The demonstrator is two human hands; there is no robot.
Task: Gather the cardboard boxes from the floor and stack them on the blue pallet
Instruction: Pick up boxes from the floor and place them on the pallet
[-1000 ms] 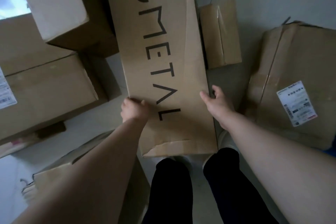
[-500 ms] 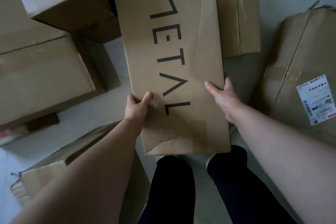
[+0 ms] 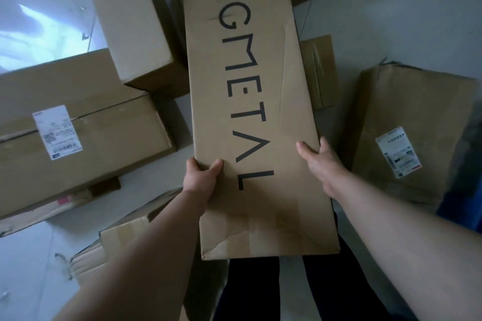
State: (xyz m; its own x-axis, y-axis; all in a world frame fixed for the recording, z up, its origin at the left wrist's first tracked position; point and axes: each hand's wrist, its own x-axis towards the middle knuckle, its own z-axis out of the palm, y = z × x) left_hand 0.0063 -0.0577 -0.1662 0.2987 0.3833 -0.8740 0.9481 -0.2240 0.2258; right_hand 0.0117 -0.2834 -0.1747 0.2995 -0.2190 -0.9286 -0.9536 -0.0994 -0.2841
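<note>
Gripping the long GMETAL box (image 3: pixel 258 122) by its edges, my left hand (image 3: pixel 199 180) and right hand (image 3: pixel 319 164) hold it above other floor boxes (image 3: pixel 86 133).

A person's hands hold a long cardboard box (image 3: pixel 255 112) printed GMETAL along its length. The left hand (image 3: pixel 200 177) grips its left edge with the thumb on top, and the right hand (image 3: pixel 319 164) grips the right edge the same way. On the pale floor (image 3: pixel 391 8) lie a labelled box (image 3: pixel 104 143) at left and a crumpled labelled box (image 3: pixel 407 117) at right, just beside a blue patch (image 3: pixel 459 212).
</note>
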